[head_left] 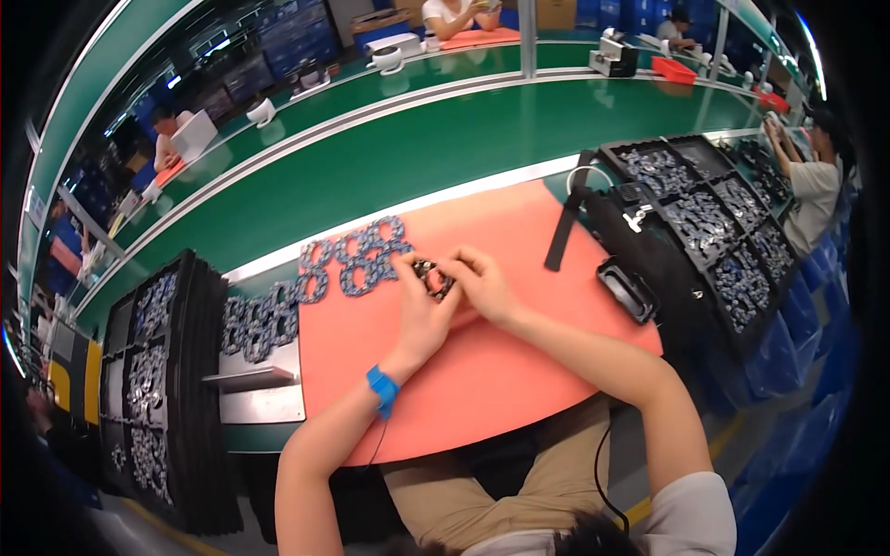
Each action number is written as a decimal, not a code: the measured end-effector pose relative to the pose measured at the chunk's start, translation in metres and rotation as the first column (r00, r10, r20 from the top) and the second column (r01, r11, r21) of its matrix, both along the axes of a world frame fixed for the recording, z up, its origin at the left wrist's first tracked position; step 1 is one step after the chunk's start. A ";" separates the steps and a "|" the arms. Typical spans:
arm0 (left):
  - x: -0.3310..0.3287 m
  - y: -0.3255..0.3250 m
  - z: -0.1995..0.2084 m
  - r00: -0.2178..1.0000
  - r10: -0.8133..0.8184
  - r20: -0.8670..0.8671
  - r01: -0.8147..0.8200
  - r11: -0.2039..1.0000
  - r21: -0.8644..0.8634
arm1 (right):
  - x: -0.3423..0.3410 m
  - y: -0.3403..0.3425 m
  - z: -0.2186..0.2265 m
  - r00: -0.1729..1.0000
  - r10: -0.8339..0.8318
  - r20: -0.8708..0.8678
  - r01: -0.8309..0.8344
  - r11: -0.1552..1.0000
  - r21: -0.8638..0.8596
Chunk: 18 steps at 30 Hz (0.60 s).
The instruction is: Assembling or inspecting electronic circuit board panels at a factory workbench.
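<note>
Over the salmon-coloured mat point(519, 371), my left hand point(426, 310) grips a small dark ring-shaped circuit board point(420, 269), its thumb and fingers at the rim. My right hand point(484, 285) has its thumb and fingertips pinched together at the board's right edge. Whether a tiny part sits between those right fingertips is too small to tell. Just beyond and left of my hands lie several blue-grey ring-shaped boards point(355, 279), set in rows on the mat. More such rings point(248, 345) continue to the left, off the mat.
Stacked black compartment trays point(185, 371) of parts stand at left, beside a metal plate point(264, 405). At right are more filled trays point(700, 218), a black strap point(561, 236) and a black oval device point(628, 292). A blue wrist strap point(382, 390) trails a cord. Beyond runs a green conveyor point(399, 139); other people sit farther off.
</note>
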<state>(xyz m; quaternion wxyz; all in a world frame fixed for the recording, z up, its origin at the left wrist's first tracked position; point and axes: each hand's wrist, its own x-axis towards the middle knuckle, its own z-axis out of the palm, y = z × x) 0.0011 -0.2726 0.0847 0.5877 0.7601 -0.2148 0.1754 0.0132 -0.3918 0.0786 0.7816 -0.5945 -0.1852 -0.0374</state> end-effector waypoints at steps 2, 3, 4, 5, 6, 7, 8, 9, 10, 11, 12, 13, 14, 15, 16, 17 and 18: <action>0.000 -0.001 0.000 0.999 -0.028 -0.023 0.027 0.999 -0.029 | 0.001 -0.001 0.002 0.999 -0.008 -0.050 0.009 1.000 0.015; 0.001 0.001 -0.002 0.998 -0.036 -0.045 0.036 0.999 -0.004 | 0.000 -0.001 0.003 0.995 -0.006 -0.095 0.008 1.000 0.022; 0.000 0.000 -0.001 0.998 -0.036 -0.049 0.036 0.999 -0.002 | 0.000 -0.001 0.004 0.995 -0.005 -0.099 0.008 1.000 0.025; -0.001 -0.001 0.001 0.998 -0.041 -0.055 0.040 0.999 -0.012 | 0.000 -0.002 0.005 0.994 -0.012 -0.107 0.013 1.000 0.013; -0.001 -0.002 0.002 0.997 -0.046 -0.060 0.045 0.999 -0.023 | 0.000 -0.004 0.006 0.993 -0.018 -0.115 0.019 1.000 0.000; 0.000 -0.002 0.002 0.997 -0.046 -0.064 0.045 0.999 -0.021 | -0.001 -0.004 0.007 0.993 -0.018 -0.119 0.019 1.000 0.003; 0.001 -0.002 0.000 0.998 -0.044 -0.052 0.044 0.999 0.000 | -0.001 -0.005 0.007 0.990 -0.014 -0.138 0.014 1.000 0.003; 0.002 -0.001 -0.001 0.998 -0.041 -0.039 0.042 0.999 0.020 | -0.001 -0.006 0.007 0.988 -0.009 -0.156 0.010 1.000 0.003; 0.002 -0.002 0.000 0.998 -0.040 -0.042 0.041 0.999 0.021 | -0.001 -0.007 0.008 0.987 -0.008 -0.159 0.008 1.000 0.004; 0.002 -0.002 0.001 0.997 -0.045 -0.056 0.046 0.999 0.015 | -0.001 -0.007 0.010 0.986 0.004 -0.164 -0.003 1.000 0.005; 0.001 -0.003 0.001 0.996 -0.049 -0.069 0.050 0.999 0.009 | -0.001 -0.008 0.010 0.985 0.016 -0.169 -0.015 1.000 0.007; 0.002 -0.002 0.000 0.997 -0.046 -0.069 0.047 0.999 0.009 | -0.001 -0.008 0.010 0.986 0.019 -0.168 -0.018 1.000 0.006; 0.002 -0.002 -0.001 0.996 -0.047 -0.070 0.048 0.999 0.011 | -0.001 -0.008 0.009 0.986 0.027 -0.167 -0.026 1.000 0.006; 0.002 -0.002 -0.001 0.996 -0.048 -0.072 0.049 0.999 0.014 | -0.001 -0.009 0.009 0.986 0.035 -0.166 -0.035 0.999 0.005; 0.002 -0.001 -0.001 0.997 -0.043 -0.070 0.044 0.999 0.013 | -0.001 -0.008 0.009 0.986 0.039 -0.165 -0.039 0.999 0.005; 0.002 -0.001 -0.002 0.996 -0.046 -0.072 0.047 0.999 0.018 | -0.002 -0.008 0.009 0.983 0.038 -0.181 -0.038 0.999 0.004; 0.003 -0.001 -0.002 0.996 -0.047 -0.074 0.049 0.999 0.022 | -0.002 -0.008 0.009 0.979 0.036 -0.198 -0.036 0.999 0.003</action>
